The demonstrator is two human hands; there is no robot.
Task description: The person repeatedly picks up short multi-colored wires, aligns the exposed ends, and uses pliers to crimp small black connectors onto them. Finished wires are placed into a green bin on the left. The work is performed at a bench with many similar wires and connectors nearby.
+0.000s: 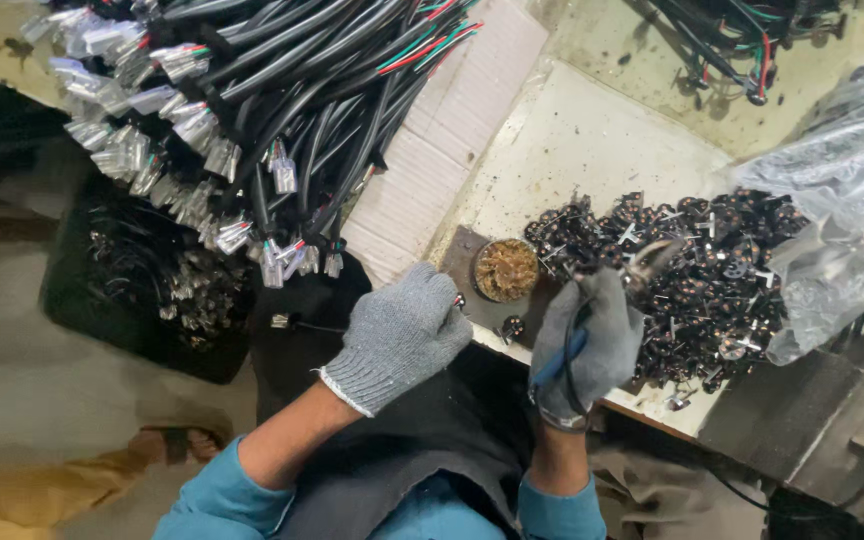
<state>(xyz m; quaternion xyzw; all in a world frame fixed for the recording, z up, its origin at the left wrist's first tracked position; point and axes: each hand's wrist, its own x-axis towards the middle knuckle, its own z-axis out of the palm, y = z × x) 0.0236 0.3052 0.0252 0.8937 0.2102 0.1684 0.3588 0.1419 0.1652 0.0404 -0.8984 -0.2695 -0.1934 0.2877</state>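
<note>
Presently, right hand (587, 345) fingers grip a soldering iron (642, 268) over the small parts (697, 270); left hand (399, 335) fingers curl, contents indiscernible, beside the brass-wool tin (505, 270).

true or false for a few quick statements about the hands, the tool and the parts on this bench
1. Both hands wear grey knit gloves. True: the left hand and the right hand are both gloved.
2. The right hand holds a soldering iron with a blue handle. True.
3. The small round tin sits to the right of the pile of small dark parts. False: it sits to the left of the pile, between the two hands.
4. The bundle of black cables lies at the upper left. True.
5. The clear plastic bag is at the left edge. False: it is at the right, beside the pile.
</note>
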